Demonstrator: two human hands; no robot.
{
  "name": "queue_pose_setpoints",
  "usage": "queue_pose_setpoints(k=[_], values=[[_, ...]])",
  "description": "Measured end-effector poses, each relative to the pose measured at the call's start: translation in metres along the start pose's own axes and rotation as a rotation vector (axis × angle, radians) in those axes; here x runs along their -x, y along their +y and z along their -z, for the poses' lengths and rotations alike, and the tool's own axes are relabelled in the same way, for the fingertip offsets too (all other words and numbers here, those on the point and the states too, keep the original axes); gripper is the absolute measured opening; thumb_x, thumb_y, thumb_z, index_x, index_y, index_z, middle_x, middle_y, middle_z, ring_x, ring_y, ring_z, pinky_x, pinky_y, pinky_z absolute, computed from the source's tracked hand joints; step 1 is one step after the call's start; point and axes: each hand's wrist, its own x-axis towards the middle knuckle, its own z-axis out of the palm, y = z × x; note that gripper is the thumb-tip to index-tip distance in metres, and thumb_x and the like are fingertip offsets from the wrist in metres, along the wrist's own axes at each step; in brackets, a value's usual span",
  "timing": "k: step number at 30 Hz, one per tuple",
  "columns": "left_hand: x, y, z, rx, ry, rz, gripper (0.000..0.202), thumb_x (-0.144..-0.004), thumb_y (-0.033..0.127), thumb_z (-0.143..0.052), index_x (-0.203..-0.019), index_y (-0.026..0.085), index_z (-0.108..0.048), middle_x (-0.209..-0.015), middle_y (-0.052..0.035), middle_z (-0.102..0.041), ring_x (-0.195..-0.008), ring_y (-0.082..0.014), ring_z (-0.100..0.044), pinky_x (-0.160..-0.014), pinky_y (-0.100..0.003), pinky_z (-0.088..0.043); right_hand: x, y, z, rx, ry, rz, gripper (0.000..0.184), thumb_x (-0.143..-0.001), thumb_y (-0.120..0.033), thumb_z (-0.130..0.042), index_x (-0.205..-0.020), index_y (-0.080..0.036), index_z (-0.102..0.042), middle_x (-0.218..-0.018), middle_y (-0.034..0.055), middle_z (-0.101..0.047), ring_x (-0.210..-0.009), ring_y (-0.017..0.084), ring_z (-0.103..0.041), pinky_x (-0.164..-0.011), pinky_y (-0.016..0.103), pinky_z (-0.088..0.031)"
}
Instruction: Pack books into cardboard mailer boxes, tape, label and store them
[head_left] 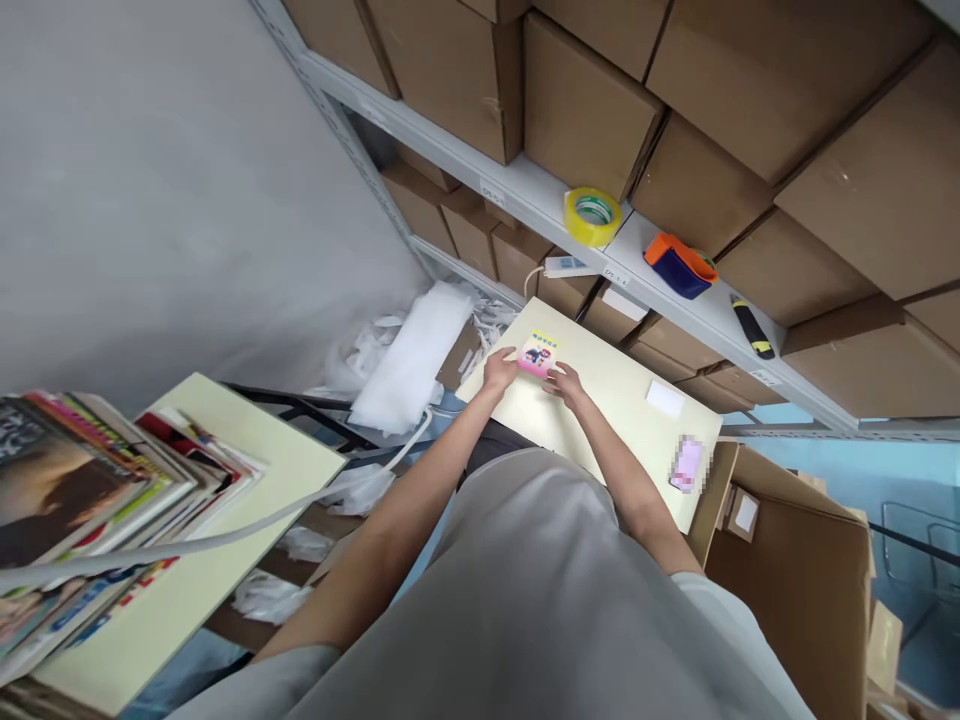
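Observation:
A small booklet (539, 353) with a yellow and pink cover lies flat on the pale table (615, 395) in front of me. My left hand (499, 371) rests at its left edge, fingers curled against the cover. At the near right corner my right hand (564, 382) touches it with bent fingers. Both hands look pressed on the booklet, which stays on the table top.
A white slip (664, 398) and a blurred pink item (688, 464) lie further right on the table. The metal shelf (525, 190) above carries a yellow tape roll (592, 215), an orange-blue tape dispenser (679, 265), a cutter (752, 328) and cardboard boxes. A stack of magazines (82, 500) sits left; an open carton (787, 560) right.

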Motion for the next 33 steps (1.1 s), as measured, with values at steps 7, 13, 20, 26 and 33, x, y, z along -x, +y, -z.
queue_pose_setpoints(k=[7, 13, 20, 26, 33], values=[[0.017, -0.014, 0.04, 0.077, 0.112, -0.024, 0.051, -0.067, 0.006, -0.068, -0.114, 0.015, -0.085, -0.134, -0.0172, -0.083, -0.139, -0.0395, -0.072, -0.126, -0.054, -0.054, 0.008, 0.012, -0.009, 0.139, -0.074, 0.069, 0.045, -0.074, -0.007, -0.087, -0.116, -0.019, -0.075, -0.098, 0.0042, -0.082, -0.083, 0.016, -0.076, -0.089, 0.032, -0.069], [0.081, -0.066, 0.1, 0.165, 0.249, -0.006, 0.033, -0.067, 0.005, -0.069, -0.094, 0.019, -0.08, -0.11, -0.01, -0.086, -0.126, -0.0363, -0.078, -0.125, -0.059, -0.055, 0.032, 0.045, -0.063, 0.235, -0.271, 0.054, 0.045, -0.062, -0.004, -0.096, -0.097, -0.019, -0.072, -0.084, 0.0004, -0.081, -0.078, 0.019, -0.082, -0.096, 0.04, -0.07], [0.184, -0.135, 0.231, 0.25, 0.686, 0.127, 0.04, -0.075, 0.012, -0.07, -0.112, 0.018, -0.083, -0.135, -0.0152, -0.084, -0.138, -0.0363, -0.075, -0.123, -0.053, -0.059, 0.091, 0.091, -0.178, 0.435, -0.63, -0.001, 0.043, -0.066, -0.016, -0.101, -0.096, -0.02, -0.072, -0.081, 0.004, -0.085, -0.089, 0.026, -0.085, -0.095, 0.043, -0.072], [0.281, -0.209, 0.357, 0.512, 1.269, 0.103, 0.039, -0.09, 0.036, -0.075, -0.124, 0.019, -0.078, -0.137, -0.0169, -0.081, -0.129, -0.027, -0.077, -0.113, -0.043, -0.063, 0.161, 0.108, -0.239, 0.592, -0.816, -0.006, 0.029, -0.081, -0.017, -0.093, -0.104, -0.018, -0.075, -0.085, 0.0057, -0.087, -0.064, 0.017, -0.08, -0.074, 0.031, -0.07], [0.382, -0.299, 0.501, 0.712, 1.714, -0.197, 0.047, -0.1, 0.062, -0.076, -0.127, 0.024, -0.071, -0.132, -0.0125, -0.079, -0.112, -0.0194, -0.081, -0.101, -0.034, -0.067, 0.279, 0.127, -0.386, 0.777, -1.102, 0.14, 0.039, -0.081, -0.041, -0.101, -0.106, -0.019, -0.081, -0.086, 0.0053, -0.087, -0.059, 0.015, -0.077, -0.067, 0.028, -0.068]])
